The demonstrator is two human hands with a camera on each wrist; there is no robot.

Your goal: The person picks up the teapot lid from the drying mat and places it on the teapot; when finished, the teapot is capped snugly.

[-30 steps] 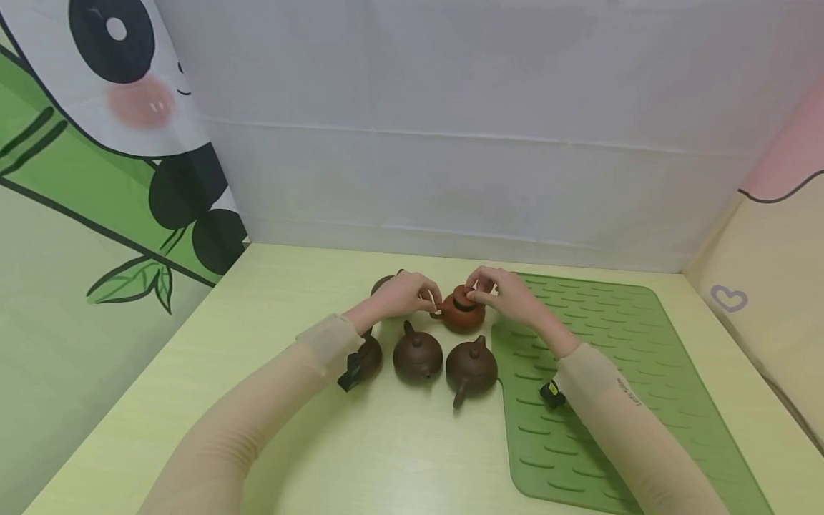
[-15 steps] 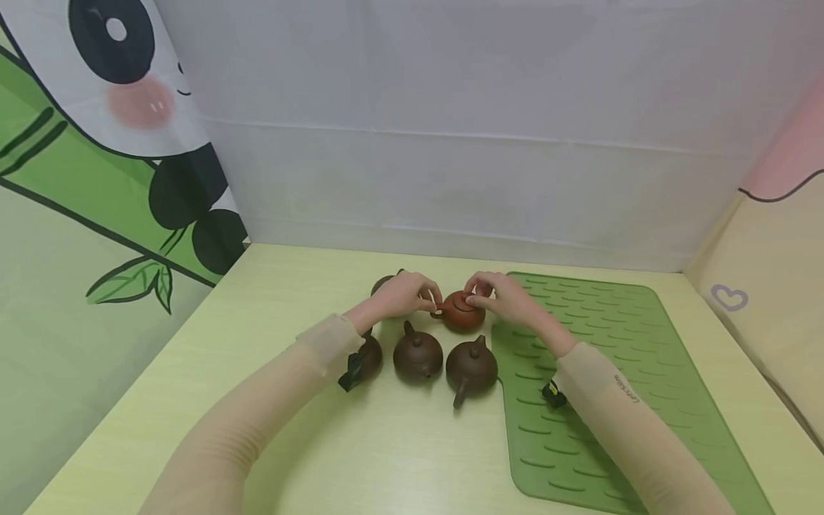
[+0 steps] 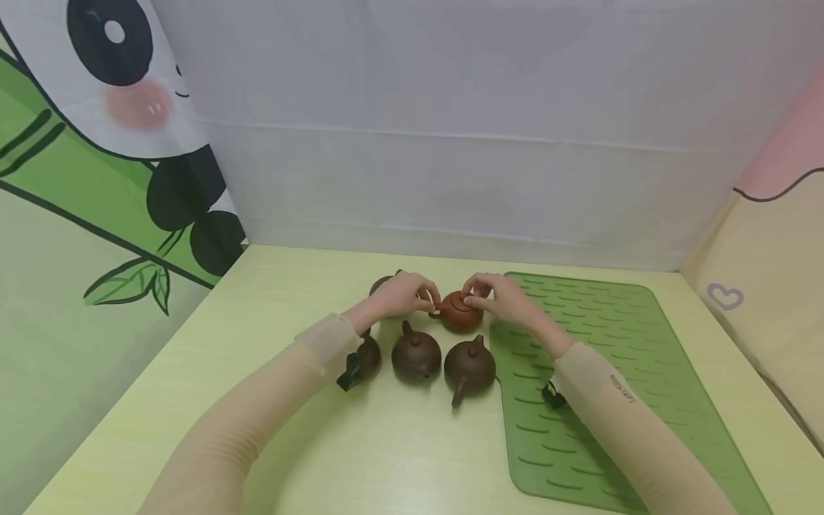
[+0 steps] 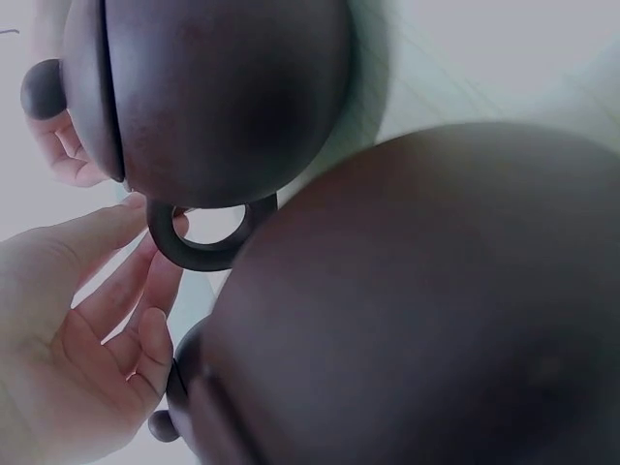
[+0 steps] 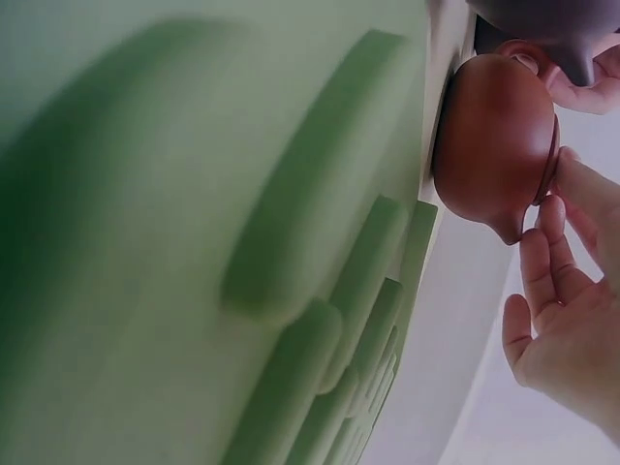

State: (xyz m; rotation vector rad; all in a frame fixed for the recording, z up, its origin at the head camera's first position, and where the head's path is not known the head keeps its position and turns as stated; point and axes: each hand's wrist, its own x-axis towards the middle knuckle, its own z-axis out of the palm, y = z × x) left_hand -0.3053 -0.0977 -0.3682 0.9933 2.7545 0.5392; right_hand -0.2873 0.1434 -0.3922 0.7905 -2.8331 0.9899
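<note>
Worktop (image 3: 399, 458): pale green, carrying all items. Green ribbed mat (image 3: 599, 372): lies flat, its left edge just beside the red-brown teapot (image 3: 458, 311). That teapot stands upright off the mat. Three dark brown teapots (image 3: 416, 354) stand in a row just in front of it. Left hand (image 3: 402, 293): grip closed, fingers pinching the teapot's handle. Right hand (image 3: 505, 297): grip closed, fingertips pinching the lid on top.

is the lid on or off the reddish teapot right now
On. In the head view the lid sits flat on the reddish teapot, with the right hand touching its top and the left hand at the handle side.
</note>
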